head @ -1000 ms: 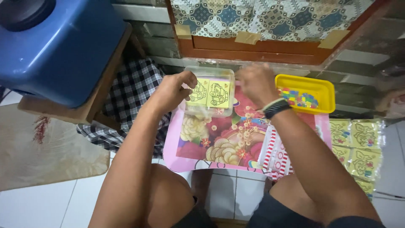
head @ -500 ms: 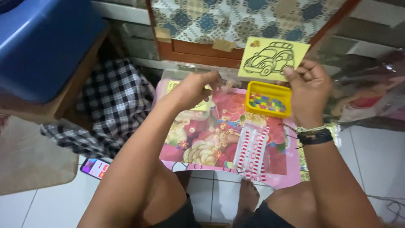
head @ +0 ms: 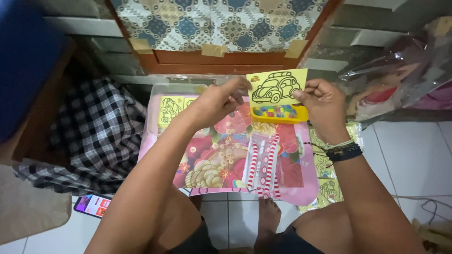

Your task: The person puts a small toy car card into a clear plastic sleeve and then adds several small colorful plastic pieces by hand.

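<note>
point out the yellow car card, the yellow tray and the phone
yellow car card (head: 277, 87), head view, on the middle of the car drawing.
yellow tray (head: 301, 115), head view, on its right rim.
phone (head: 92, 205), head view, on its lit screen.

A yellow card (head: 277, 87) with a black outline drawing of a small car, held upright and slightly tilted between both hands above the yellow tray (head: 278, 114); its printed face is toward the camera; its lower edge overlaps the tray's far rim
</note>
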